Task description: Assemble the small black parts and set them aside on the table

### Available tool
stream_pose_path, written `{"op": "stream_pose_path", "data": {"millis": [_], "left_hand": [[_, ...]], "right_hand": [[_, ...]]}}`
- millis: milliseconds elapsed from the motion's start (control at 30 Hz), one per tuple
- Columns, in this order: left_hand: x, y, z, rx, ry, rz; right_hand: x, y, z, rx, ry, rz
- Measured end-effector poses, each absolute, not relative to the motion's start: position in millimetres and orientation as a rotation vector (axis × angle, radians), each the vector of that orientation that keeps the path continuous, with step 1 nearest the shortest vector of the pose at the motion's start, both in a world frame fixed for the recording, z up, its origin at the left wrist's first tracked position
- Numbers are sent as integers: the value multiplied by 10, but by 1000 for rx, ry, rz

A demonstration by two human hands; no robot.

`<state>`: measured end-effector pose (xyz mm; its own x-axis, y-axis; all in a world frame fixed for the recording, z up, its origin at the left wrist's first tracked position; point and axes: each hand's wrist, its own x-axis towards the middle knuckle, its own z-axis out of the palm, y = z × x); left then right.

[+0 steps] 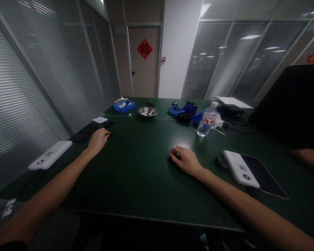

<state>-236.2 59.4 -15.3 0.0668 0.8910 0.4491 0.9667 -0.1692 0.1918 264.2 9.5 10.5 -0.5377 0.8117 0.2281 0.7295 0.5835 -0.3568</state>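
Note:
My left hand (98,139) reaches out to the left part of the dark green table (136,174), fingers curled, its tips against a small dark object (110,134) that I cannot make out. My right hand (186,160) rests near the table's middle, fingers closed around a small dark part (176,156); a thin stick pokes out to the left of it. What exactly either hand holds is too dark to name.
A white power bank (50,154) lies at the left edge, another (240,168) on a dark tablet (263,175) at right. A water bottle (207,119), a steel bowl (148,112) and blue bins (124,106) stand farther back. Another person's arm (307,157) shows at right.

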Motion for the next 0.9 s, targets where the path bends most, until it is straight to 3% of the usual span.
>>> {"op": "stream_pose_path", "data": {"millis": [400,700,900], "left_hand": [[-2339,595,-175,-2177,-1957,-882],[-2400,608,-150,-2257,-1873,-705],[-2060,503,-47,-2508,-1834,-847]], "right_hand": [[2637,88,122,-1274,-2452,329],[2643,95,108,-1259,-2447,323],[2630,113,88,-1237,-2444,314]]}}
